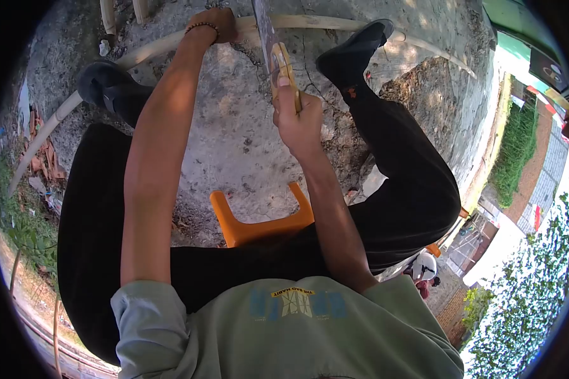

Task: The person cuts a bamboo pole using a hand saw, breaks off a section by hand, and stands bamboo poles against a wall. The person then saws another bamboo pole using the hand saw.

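A long pale bamboo pole (155, 47) lies in a curve across the concrete ground in front of me. My left hand (218, 26), with a beaded bracelet at the wrist, is closed around the pole near its middle. My right hand (299, 120) grips the wooden handle of a hand saw (265, 35), thumb along the handle. The saw's blade points away from me and crosses the pole just right of my left hand; its teeth cannot be made out. My left dark shoe (101, 82) rests against the pole, and the right shoe (357, 54) overlaps it farther along.
An orange plastic stool (262, 228) is beneath me. Two pale pole ends (108, 16) stand at the top left. Broken bricks (46, 158) and weeds lie at the left. On the far right are a grass strip (515, 155) and a person in white (425, 266).
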A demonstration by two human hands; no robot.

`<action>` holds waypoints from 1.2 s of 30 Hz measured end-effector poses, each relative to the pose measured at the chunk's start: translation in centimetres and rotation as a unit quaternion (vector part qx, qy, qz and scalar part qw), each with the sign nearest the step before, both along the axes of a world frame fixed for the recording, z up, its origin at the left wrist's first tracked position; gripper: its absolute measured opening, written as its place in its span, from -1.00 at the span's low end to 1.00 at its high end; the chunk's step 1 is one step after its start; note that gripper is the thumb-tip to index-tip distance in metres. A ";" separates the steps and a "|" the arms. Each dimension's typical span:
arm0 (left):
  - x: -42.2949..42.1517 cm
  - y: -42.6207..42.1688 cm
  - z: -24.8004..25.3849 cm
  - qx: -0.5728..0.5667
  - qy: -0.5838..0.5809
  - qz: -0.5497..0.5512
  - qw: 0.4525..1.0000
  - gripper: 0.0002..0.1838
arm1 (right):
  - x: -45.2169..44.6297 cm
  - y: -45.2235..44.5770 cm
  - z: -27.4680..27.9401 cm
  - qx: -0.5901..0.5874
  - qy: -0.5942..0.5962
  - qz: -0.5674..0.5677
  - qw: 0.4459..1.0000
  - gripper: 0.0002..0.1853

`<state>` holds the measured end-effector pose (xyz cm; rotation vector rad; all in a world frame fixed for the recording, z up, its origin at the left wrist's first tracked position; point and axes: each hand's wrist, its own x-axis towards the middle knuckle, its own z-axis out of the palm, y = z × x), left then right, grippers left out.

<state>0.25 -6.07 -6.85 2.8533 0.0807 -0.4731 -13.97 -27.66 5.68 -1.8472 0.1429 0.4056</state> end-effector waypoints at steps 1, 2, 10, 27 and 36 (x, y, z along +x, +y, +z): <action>-0.1 -0.4 0.1 -0.003 0.007 -0.006 1.000 -0.63 | -0.2 -0.4 -0.2 -0.011 -0.012 -0.012 1.000 -0.43; -0.2 -0.5 0.3 -0.014 0.066 -0.016 0.998 -0.71 | -0.7 -1.0 -0.3 -0.011 -0.001 -0.022 1.000 -0.43; -0.9 -0.9 -0.5 0.026 0.081 0.000 0.996 -0.69 | 1.8 0.1 4.2 -0.048 0.015 0.048 0.998 -0.45; -4.2 -2.3 1.8 0.024 -0.302 -0.001 0.953 -0.55 | 0.7 -7.9 15.9 -0.311 -0.221 0.045 0.923 -0.77; 0.4 0.7 1.2 -0.018 0.108 -0.026 0.994 -0.47 | 1.6 -8.4 14.0 -0.182 -0.164 -0.053 0.968 -0.71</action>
